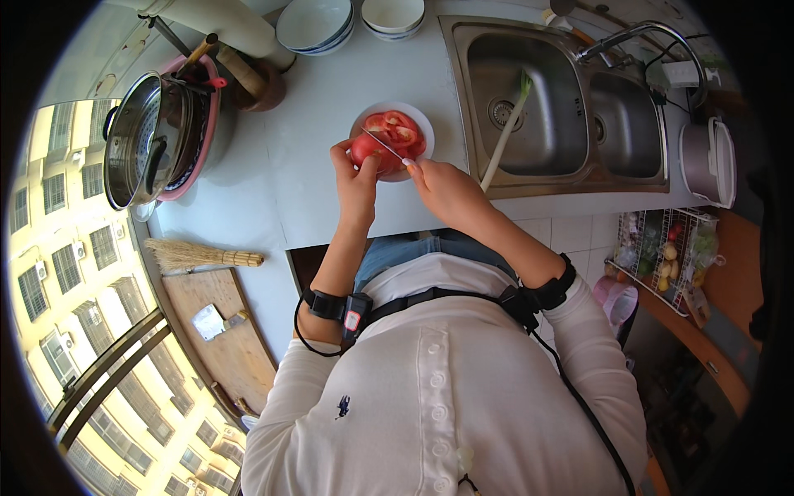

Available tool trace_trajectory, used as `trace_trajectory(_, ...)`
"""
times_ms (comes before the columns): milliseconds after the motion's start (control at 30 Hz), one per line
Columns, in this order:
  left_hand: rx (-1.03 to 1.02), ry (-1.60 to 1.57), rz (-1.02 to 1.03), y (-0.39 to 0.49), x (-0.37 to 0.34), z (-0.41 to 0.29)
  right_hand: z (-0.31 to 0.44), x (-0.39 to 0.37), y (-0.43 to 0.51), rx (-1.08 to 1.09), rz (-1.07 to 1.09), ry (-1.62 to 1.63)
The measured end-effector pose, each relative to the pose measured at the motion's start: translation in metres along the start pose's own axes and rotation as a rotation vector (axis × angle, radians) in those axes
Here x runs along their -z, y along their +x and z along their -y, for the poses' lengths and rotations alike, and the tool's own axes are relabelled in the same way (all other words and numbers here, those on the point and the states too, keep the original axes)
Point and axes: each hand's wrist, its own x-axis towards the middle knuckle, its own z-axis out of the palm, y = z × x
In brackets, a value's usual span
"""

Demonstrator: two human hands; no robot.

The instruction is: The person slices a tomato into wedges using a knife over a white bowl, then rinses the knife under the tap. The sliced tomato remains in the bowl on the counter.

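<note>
My left hand grips a red tomato over a white bowl on the counter. In my right hand is a small knife, its thin blade lying across the tomato's right side; the handle is hidden by my fingers. Cut tomato pieces fill the part of the bowl beyond the blade. Whether the blade has sunk into the flesh is too small to tell.
Right of the bowl, a green onion leans in the double steel sink. Stacked bowls stand at the back. On the left are a glass-lidded pan, a straw brush and a cleaver on a wooden board.
</note>
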Motion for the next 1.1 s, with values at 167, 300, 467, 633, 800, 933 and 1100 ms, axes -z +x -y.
trace_trajectory(167, 0.041, 0.040, 0.114, -0.008, -0.003, -0.005, -0.002, -0.005, 0.005, 0.012, -0.053, 0.013)
trace_trajectory(300, 0.160, -0.082, 0.029, -0.004, -0.002, -0.012, -0.005, -0.006, 0.007, -0.001, -0.033, 0.025)
trace_trajectory(467, 0.383, -0.292, 0.150, 0.007, 0.014, -0.020, -0.007, -0.007, 0.001, -0.037, 0.008, 0.016)
trace_trajectory(633, 0.520, -0.535, 0.257, 0.014, 0.021, -0.022, -0.009, -0.006, 0.006, -0.002, -0.034, 0.072)
trace_trajectory(800, 0.606, -0.637, 0.311, 0.022, 0.030, -0.024, -0.008, -0.002, -0.009, -0.003, -0.013, 0.095)
trace_trajectory(933, 0.774, -0.847, 0.384, 0.023, 0.032, -0.025, -0.006, -0.005, -0.013, 0.040, -0.071, 0.178)
trace_trajectory(1100, 0.874, -0.835, 0.457, 0.022, 0.032, -0.027, -0.018, -0.015, -0.002, 0.032, -0.057, 0.126)
